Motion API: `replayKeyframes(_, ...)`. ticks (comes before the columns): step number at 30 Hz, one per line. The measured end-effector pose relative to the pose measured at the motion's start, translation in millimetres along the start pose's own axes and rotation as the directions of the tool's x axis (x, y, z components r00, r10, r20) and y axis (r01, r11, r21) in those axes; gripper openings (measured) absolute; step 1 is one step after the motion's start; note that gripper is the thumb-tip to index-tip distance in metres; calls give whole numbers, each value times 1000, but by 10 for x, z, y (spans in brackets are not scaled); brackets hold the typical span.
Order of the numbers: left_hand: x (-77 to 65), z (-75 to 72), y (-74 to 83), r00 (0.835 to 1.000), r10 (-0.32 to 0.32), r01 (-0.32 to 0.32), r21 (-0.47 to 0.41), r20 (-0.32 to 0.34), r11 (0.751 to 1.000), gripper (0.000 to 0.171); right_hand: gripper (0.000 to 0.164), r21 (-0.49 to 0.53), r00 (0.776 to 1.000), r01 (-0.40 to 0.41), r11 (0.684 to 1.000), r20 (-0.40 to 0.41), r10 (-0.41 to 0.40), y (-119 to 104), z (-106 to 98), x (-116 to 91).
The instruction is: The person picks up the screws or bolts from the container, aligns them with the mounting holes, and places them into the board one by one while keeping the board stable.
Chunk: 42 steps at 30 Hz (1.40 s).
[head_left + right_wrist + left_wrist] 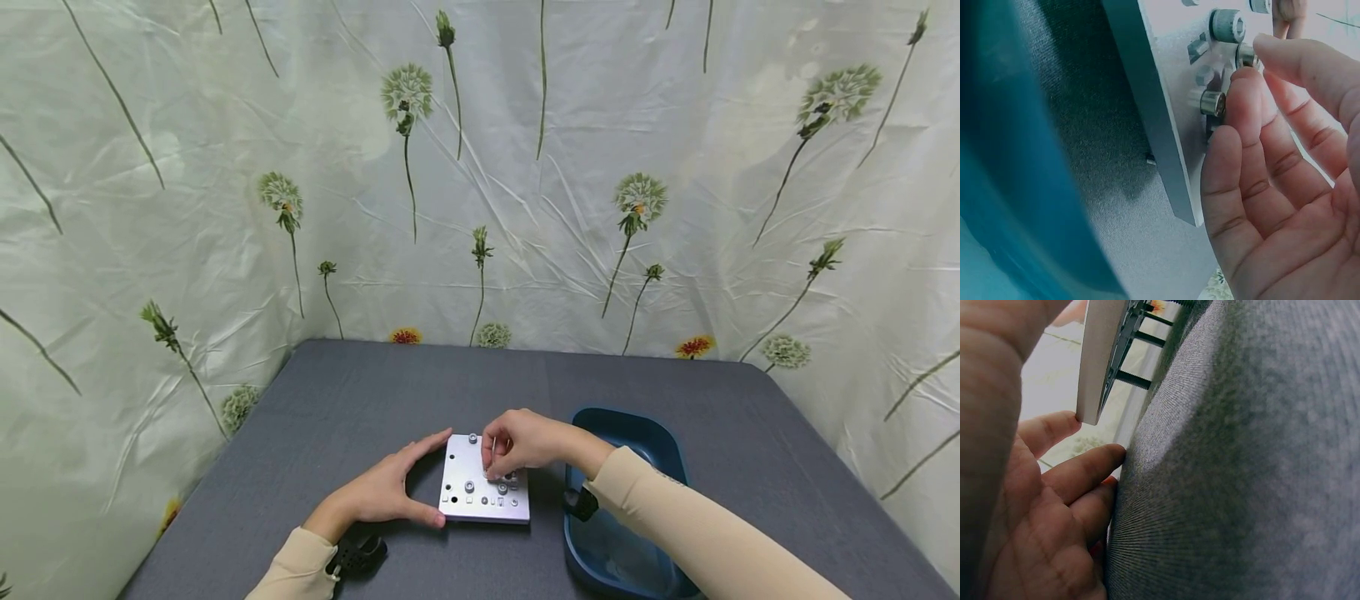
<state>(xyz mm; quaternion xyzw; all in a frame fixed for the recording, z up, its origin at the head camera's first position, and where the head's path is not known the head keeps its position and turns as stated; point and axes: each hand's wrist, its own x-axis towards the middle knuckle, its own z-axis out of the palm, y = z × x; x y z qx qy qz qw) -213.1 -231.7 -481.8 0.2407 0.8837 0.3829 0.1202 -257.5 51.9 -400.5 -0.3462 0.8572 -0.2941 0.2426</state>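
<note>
A silver metal plate (467, 465) lies on the table, with several socket head screws, such as a screw (1212, 103), and holes in its top. Threaded shanks (1133, 379) stick out beneath it in the left wrist view. My left hand (382, 487) holds the plate at its left side, index fingertip at the far corner and thumb at the near one; other fingers rest on the table. My right hand (525, 442) is over the plate's right part. Its thumb and index finger pinch a socket head screw (1247, 56), whose lower end is hidden.
A dark blue bin (663, 437) stands right of the plate, under my right forearm. Grey cloth covers the table (375, 392). A white curtain with a dandelion print (525, 208) hangs behind the table and at its sides.
</note>
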Motion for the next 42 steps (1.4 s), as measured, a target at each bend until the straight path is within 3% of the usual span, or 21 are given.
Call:
replayKeyframes(19,0,-16,-17,1000,-5,5,0,18,1000,118,5,18,1000,-6,1000,-10,6,-41,-63,-141)
replayKeyframes(28,10,-42,-8,999,-17,17,-9,33,1000,119,4,-37,990,-30,999,-142,24,-47,-166,-384)
replayKeyframes(36,-27,-72,-46,999,-20,20,4,28,1000,123,10,-21,976,-14,1000,-220,9,-9,-238,-672)
replayKeyframes(42,-62,-142,41,1000,3,-3,21,-3,1000,115,15,-12,950,-33,999,-310,28,99,-309,-963)
